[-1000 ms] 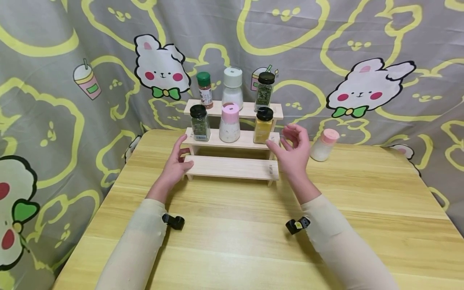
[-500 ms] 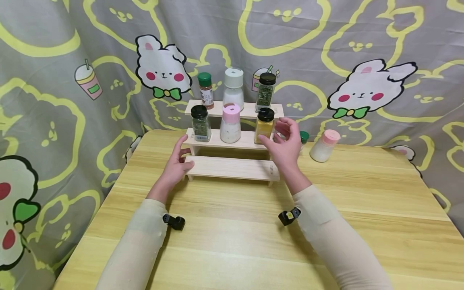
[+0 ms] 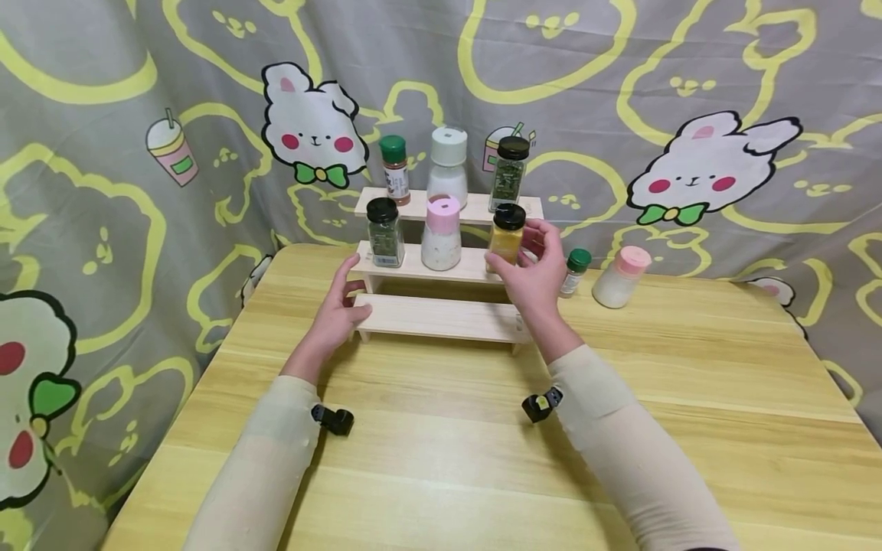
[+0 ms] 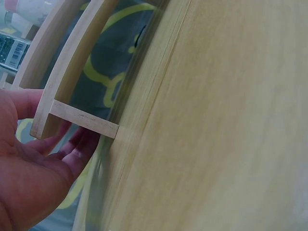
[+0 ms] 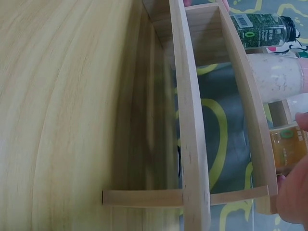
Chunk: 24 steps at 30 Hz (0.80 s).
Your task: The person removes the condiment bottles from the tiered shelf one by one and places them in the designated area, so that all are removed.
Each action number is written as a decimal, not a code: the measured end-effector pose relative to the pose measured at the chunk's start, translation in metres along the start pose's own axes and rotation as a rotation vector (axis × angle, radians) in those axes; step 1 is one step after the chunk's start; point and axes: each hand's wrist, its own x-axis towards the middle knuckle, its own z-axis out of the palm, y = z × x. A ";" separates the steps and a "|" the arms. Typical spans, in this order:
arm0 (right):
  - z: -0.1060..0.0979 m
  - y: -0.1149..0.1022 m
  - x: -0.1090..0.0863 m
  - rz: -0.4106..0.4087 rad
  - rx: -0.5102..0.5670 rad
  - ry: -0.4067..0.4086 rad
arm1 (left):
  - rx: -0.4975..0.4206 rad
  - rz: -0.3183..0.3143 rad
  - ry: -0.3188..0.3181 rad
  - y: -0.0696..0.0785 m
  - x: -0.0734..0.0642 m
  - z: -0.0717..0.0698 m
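Observation:
A three-tier wooden spice rack [image 3: 441, 317] stands on the table. My left hand [image 3: 333, 312] grips its left end, the thumb on the lowest board and the fingers around the side. On the middle tier, my right hand [image 3: 536, 269] holds a black-capped glass jar of yellow spice [image 3: 508, 239] between thumb and fingers. That jar [image 5: 290, 147] is partly hidden at the edge of the right wrist view. Beside it stand a pink-capped shaker [image 3: 442, 239] and a black-capped jar of green herbs [image 3: 384, 233].
The top tier bears a green-capped bottle [image 3: 395, 172], a white-capped shaker [image 3: 448, 172] and a black-capped herb jar [image 3: 509, 176]. Right of the rack, a small green-capped bottle [image 3: 575, 274] and a pink-capped shaker [image 3: 622, 279] stand on the table [image 3: 441, 444]. A patterned curtain [image 3: 586, 69] hangs behind.
My right hand has moved left from beside the rack's end and taken hold of the yellow spice jar, uncovering the small green-capped bottle behind. The left hand stays on the rack.

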 end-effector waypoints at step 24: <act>0.005 -0.004 -0.004 -0.001 -0.027 0.025 | 0.004 0.022 0.012 -0.020 0.011 -0.003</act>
